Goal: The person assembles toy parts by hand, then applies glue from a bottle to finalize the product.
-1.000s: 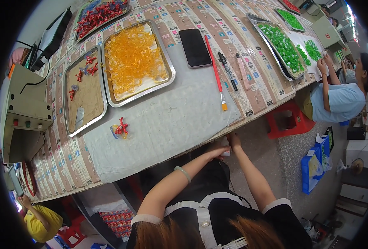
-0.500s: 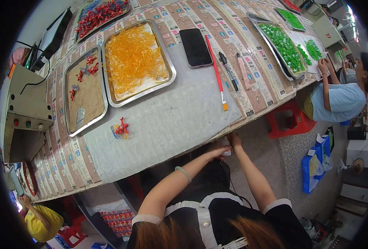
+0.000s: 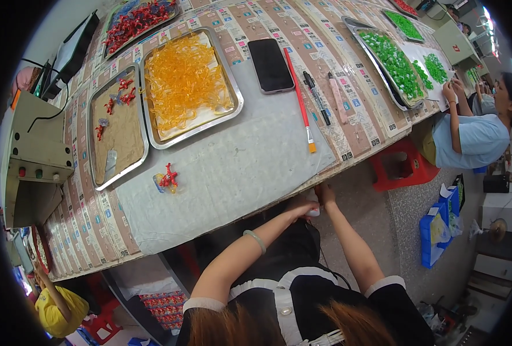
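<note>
Left hand [image 3: 304,208] and right hand [image 3: 326,194] are close together just right of the frame's centre, below the table [image 3: 371,130] edge, fingers mostly hidden, so whether either is clenched or loose cannot be told. Right at the grip, a small white item [image 3: 313,212] shows against the left hand's fingers, on the side toward the right hand; its shape is unclear.

Up and to the left of the hands, well apart from them, a small red figure [image 3: 169,176] with clear and yellowish parts lies on a pale grey sheet [image 3: 227,173]. At upper left, a metal tray [image 3: 239,104] holds translucent orange pieces. At upper centre, a black phone [image 3: 271,66] lies beside a red-handled brush [image 3: 299,104], its bristles pointing toward the hands.
</note>
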Action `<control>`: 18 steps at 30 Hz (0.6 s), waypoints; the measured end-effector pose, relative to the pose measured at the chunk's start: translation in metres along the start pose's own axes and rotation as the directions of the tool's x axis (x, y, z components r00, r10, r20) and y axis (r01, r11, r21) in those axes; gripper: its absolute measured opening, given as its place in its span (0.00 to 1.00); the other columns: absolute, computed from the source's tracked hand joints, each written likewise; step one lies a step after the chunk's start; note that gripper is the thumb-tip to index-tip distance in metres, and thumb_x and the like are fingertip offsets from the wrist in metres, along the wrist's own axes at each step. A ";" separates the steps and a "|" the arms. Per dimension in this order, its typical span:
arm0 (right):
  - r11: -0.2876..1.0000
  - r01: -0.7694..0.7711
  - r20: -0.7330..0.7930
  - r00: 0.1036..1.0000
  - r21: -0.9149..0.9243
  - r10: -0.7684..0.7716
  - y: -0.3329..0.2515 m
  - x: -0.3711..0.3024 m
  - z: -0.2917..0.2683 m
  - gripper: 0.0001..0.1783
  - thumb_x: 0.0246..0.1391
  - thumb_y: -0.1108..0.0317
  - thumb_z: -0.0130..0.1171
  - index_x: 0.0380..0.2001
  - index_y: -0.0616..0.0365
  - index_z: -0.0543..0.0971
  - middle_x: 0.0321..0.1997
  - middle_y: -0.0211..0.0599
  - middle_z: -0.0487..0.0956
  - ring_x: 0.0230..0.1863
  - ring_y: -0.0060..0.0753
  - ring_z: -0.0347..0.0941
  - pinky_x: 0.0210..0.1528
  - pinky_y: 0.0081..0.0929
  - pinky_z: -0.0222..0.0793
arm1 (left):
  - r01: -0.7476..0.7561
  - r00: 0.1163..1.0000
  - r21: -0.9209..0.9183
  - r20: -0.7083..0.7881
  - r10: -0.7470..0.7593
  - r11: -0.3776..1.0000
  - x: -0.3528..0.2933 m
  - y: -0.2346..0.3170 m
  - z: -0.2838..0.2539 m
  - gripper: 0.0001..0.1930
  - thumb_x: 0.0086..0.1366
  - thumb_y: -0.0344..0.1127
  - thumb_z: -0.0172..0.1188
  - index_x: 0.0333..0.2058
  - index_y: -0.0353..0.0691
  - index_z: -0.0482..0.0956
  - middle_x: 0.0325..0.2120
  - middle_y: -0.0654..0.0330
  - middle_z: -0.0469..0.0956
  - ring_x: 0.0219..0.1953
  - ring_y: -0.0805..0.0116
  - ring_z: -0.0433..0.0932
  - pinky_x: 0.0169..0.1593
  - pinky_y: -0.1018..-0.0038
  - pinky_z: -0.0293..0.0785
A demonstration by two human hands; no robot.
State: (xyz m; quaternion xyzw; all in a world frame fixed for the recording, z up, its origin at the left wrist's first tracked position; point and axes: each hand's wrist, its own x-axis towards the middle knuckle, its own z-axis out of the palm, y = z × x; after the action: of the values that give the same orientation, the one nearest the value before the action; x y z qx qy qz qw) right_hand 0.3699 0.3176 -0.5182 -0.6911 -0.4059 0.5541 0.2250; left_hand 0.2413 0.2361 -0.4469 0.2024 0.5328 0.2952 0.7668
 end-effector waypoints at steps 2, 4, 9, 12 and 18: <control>1.000 -0.006 0.003 1.000 -0.016 0.006 -0.010 -0.009 0.004 0.24 0.39 0.49 0.52 0.17 0.63 0.74 0.13 0.33 0.70 0.14 0.24 0.65 0.16 0.23 0.58 | 0.024 1.000 -0.033 -0.018 -0.025 0.999 0.001 -0.003 -0.002 0.19 0.47 0.42 0.59 0.34 0.34 0.69 0.28 0.57 0.71 0.30 0.69 0.73 0.25 0.76 0.74; 0.990 -0.119 0.073 0.990 -0.069 0.124 -0.020 -0.017 0.002 0.20 0.43 0.49 0.49 0.21 0.57 0.70 0.16 0.27 0.66 0.17 0.19 0.57 0.18 0.20 0.53 | 0.027 0.998 -0.031 -0.060 -0.029 0.999 -0.005 0.005 0.002 0.19 0.46 0.40 0.60 0.33 0.33 0.69 0.27 0.56 0.72 0.29 0.69 0.74 0.24 0.76 0.74; 0.918 0.180 0.009 0.982 -0.353 -0.188 0.022 0.017 -0.005 0.29 0.38 0.44 0.50 0.19 0.65 0.75 0.16 0.44 0.73 0.19 0.38 0.71 0.23 0.33 0.63 | 0.021 0.999 -0.076 -0.044 -0.025 0.997 -0.014 0.017 0.006 0.18 0.45 0.39 0.61 0.31 0.32 0.69 0.26 0.55 0.72 0.27 0.67 0.74 0.24 0.75 0.74; 0.897 0.203 0.023 0.977 -0.392 -0.211 0.018 0.016 -0.002 0.30 0.38 0.42 0.48 0.20 0.66 0.75 0.16 0.46 0.74 0.21 0.39 0.72 0.25 0.34 0.63 | 0.019 0.999 -0.121 -0.042 -0.024 0.992 -0.014 0.014 0.002 0.18 0.45 0.38 0.61 0.31 0.31 0.69 0.26 0.53 0.73 0.27 0.66 0.75 0.23 0.75 0.74; 0.984 0.001 0.013 1.000 -0.177 0.002 -0.018 -0.017 0.003 0.27 0.40 0.45 0.48 0.15 0.63 0.73 0.12 0.38 0.70 0.15 0.30 0.67 0.19 0.29 0.60 | 0.014 1.000 -0.140 -0.026 -0.018 0.990 -0.016 0.015 0.001 0.18 0.45 0.38 0.61 0.30 0.30 0.69 0.25 0.52 0.73 0.25 0.65 0.75 0.22 0.76 0.75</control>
State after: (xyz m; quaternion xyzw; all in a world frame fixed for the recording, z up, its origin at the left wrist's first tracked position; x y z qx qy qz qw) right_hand 0.3608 0.3137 -0.4952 -0.7047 -0.4550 0.5205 0.1596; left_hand 0.2347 0.2365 -0.4263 0.1399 0.5227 0.3283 0.7742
